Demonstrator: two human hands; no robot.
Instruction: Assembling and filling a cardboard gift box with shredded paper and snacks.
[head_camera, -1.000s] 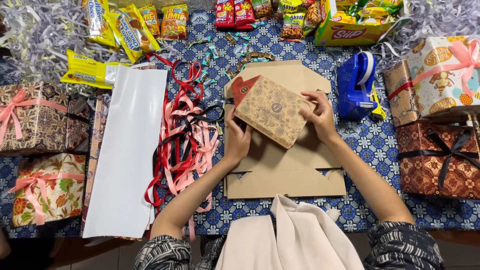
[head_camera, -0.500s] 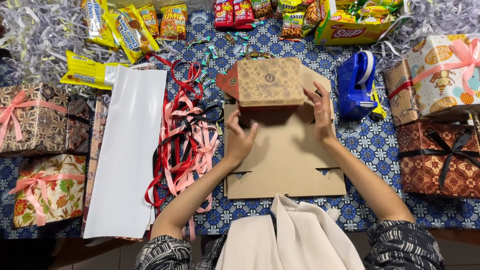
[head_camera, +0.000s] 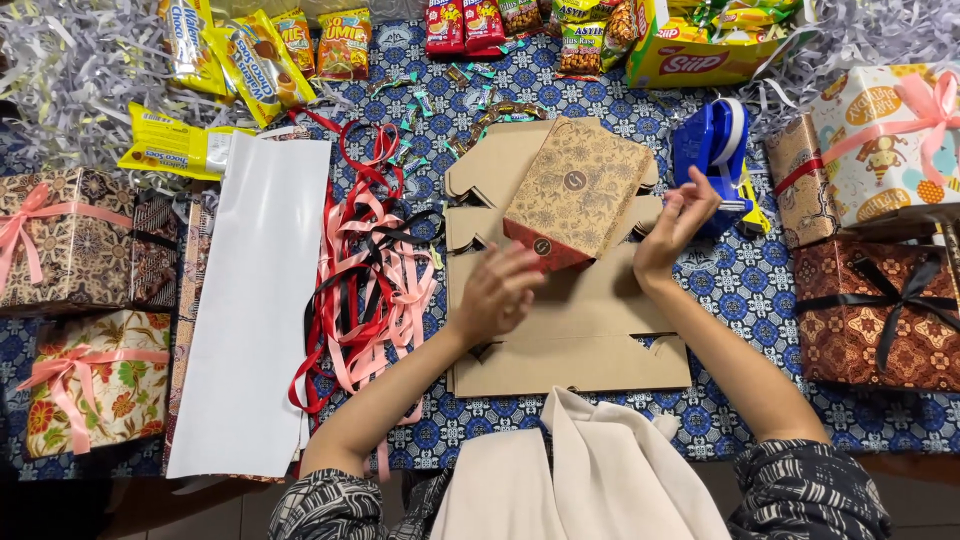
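Blue batik cloth (head_camera: 745, 285): patterned box (head_camera: 578, 190) btwn left hand (head_camera: 497, 295) & right hand (head_camera: 672, 228).

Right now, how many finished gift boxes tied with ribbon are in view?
5, possibly more out of frame. Two at the left edge: brown batik box above floral box. Three at the right: small brown box, pastel party-print box, dark brown black-ribboned box.

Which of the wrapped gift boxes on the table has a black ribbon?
The dark red batik-patterned box at the right edge, below the pale box with the pink bow. The two boxes at left carry pink ribbons.
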